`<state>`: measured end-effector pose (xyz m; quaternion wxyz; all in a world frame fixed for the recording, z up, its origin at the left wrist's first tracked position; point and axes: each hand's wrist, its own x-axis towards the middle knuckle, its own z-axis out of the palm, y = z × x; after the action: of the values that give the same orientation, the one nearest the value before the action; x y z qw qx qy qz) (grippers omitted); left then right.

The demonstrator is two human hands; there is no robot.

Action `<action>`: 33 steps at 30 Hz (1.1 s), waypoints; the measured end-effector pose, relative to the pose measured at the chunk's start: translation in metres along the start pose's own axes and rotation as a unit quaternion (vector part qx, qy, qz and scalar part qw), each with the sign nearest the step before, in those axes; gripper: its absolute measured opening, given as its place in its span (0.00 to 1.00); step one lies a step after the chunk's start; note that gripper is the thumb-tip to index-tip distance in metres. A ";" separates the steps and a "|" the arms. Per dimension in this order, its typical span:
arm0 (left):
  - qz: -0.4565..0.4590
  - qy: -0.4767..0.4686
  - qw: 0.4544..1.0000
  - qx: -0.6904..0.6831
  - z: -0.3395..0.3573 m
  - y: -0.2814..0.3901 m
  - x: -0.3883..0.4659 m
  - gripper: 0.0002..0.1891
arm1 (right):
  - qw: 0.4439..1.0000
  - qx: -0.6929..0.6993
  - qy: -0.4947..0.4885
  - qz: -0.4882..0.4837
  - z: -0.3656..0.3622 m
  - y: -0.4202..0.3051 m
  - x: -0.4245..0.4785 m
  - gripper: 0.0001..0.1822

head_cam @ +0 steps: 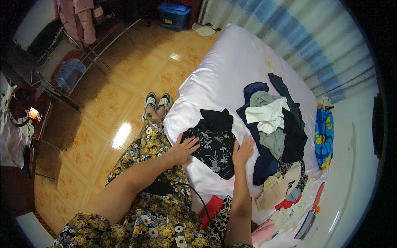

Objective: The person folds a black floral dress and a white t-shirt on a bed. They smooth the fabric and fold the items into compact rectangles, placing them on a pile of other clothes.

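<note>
A black garment with a pale floral print (215, 148) lies on the pale satin bed cover (211, 74), near the bed's edge. My left hand (184, 149) rests with spread fingers on its left side. At its right edge, my right hand (243, 152) lies flat, partly on the bed cover, thumb beside the cloth. A plain black part of cloth (218, 119) extends at the garment's far end. Neither hand grips anything.
To the right lies a heap of clothes with a white garment (268, 114), a black one (293, 136) and a navy one (265, 169). Red cloth (212, 209) and leopard-print cloth (220, 221) lie near my body. A blue plaid bundle (324, 138) is by the wall.
</note>
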<state>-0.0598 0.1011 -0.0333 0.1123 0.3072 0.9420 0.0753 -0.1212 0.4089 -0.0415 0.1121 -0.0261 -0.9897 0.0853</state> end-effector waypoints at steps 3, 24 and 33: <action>0.012 0.075 0.996 0.039 -0.002 0.002 0.007 0.32 | 0.982 0.099 -0.087 -0.133 -0.045 -0.040 -0.054 0.43; 0.045 0.086 0.995 0.009 -0.022 -0.023 -0.030 0.20 | 0.921 0.040 -0.367 -0.123 -0.092 -0.039 -0.061 0.24; -0.206 0.209 0.914 -0.280 -0.072 -0.043 0.016 0.29 | 0.990 -0.012 -0.068 -0.126 -0.070 -0.053 0.029 0.17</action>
<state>-0.1149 0.0710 0.0241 0.0077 0.0400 0.9267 0.3737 -0.1350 0.3703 0.0412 0.0544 0.1033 -0.9913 0.0599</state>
